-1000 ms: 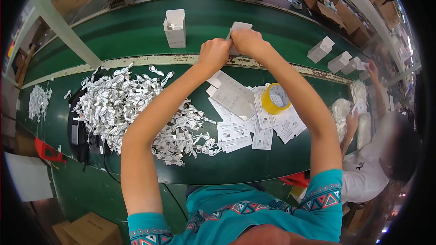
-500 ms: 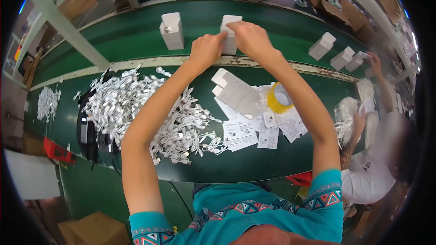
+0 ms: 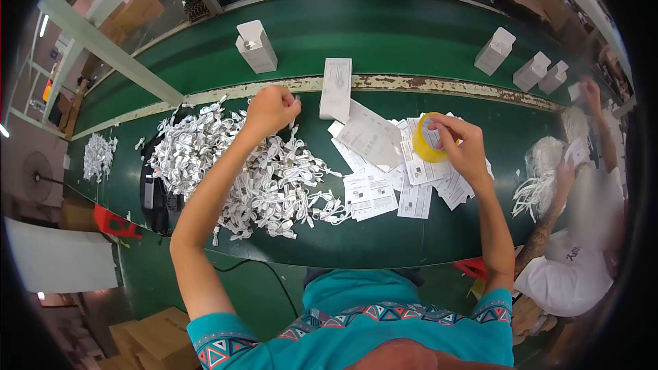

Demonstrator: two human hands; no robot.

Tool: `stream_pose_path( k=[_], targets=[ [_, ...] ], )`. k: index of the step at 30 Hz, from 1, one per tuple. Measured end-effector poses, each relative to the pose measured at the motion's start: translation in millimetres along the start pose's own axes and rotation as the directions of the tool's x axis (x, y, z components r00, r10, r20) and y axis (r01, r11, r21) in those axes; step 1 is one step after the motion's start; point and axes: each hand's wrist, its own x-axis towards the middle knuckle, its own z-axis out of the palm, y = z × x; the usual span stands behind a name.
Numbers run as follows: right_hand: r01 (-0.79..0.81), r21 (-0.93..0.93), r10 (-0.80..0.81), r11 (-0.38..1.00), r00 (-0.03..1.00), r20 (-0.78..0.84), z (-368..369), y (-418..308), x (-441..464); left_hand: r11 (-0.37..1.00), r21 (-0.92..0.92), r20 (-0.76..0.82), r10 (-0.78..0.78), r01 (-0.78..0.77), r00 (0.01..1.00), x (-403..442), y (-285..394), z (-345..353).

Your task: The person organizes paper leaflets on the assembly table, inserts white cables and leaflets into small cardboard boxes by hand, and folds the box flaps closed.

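Observation:
My left hand (image 3: 273, 111) is over the right upper edge of a heap of white cables (image 3: 199, 144), its fingertips pinched together. What sits in the pinch is too small to make out. My right hand (image 3: 462, 147) reaches over a yellow tape roll (image 3: 430, 153), thumb and forefinger apart at its rim. Under the roll lie printed leaflets (image 3: 370, 193). Between my hands, a white box (image 3: 336, 85) overlaps the conveyor's worn edge, next to a whitish flattened carton (image 3: 370, 137) lying on the leaflets.
On the green conveyor belt (image 3: 397, 34) stands an open white box (image 3: 257, 51) at left, with several boxes (image 3: 495, 51) at right. A co-worker (image 3: 565, 260) at the right handles bundled white cables (image 3: 541, 171). A black bag (image 3: 154, 195) lies beside the heap.
Both hands have left the white box, which has come from the belt toward me. My left hand moved to the cable heap, my right hand to the tape roll. The view shifted slightly.

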Motion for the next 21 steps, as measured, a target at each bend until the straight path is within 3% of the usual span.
stream_pose_path(
  k=[1,3,5,7,9,10,12,13,15,17,19,20,21],
  targets=[
    [0.031,-0.018,-0.031,0.999,1.0,0.002,1,0,-3,0.991,-0.131,-0.1,0.019,-0.032,0.995,0,6,-6],
    [0.067,-0.028,-0.067,0.997,0.998,0.0,6,-3,2,0.99,-0.139,-0.121,0.016,-0.033,0.993,0,19,-14],
    [0.382,-0.179,-0.353,0.907,0.919,0.175,14,-18,23,0.967,-0.241,-0.227,0.029,-0.085,0.974,0,29,-16],
    [0.554,-0.316,-0.498,0.771,0.832,0.244,45,-44,43,0.956,-0.273,-0.283,0.027,-0.107,0.959,4,36,-16],
    [0.613,-0.386,-0.485,0.689,0.786,0.383,82,-38,67,0.943,-0.302,-0.337,0.029,-0.137,0.941,6,41,-17],
    [0.611,-0.389,-0.489,0.69,0.789,0.372,95,-36,81,0.91,-0.379,-0.404,0.002,-0.169,0.915,6,43,-20],
    [0.718,-0.388,-0.459,0.578,0.68,0.572,115,-34,111,0.813,-0.544,-0.444,-0.071,-0.206,0.893,-2,48,-31],
    [0.717,-0.388,-0.464,0.579,0.681,0.566,121,-34,128,0.817,-0.538,-0.446,-0.066,-0.208,0.893,-6,50,-35],
    [0.633,-0.395,-0.464,0.665,0.766,0.445,127,-35,166,0.847,-0.323,-0.675,0.107,-0.423,0.73,-7,54,-42],
    [0.522,-0.267,-0.462,0.81,0.849,0.258,132,-35,211,0.858,-0.229,-0.683,0.195,-0.46,0.704,5,55,-43],
    [0.499,-0.203,-0.469,0.842,0.864,0.181,137,-27,253,0.802,0.102,-0.581,0.529,-0.589,0.619,36,53,-40],
    [0.426,-0.142,-0.39,0.894,0.893,0.225,138,-25,268,0.82,0.132,-0.513,0.537,-0.556,0.67,48,57,-37],
    [0.431,-0.11,-0.394,0.896,0.884,0.254,141,-20,277,0.808,0.123,-0.518,0.548,-0.577,0.657,62,54,-38]
  ],
)
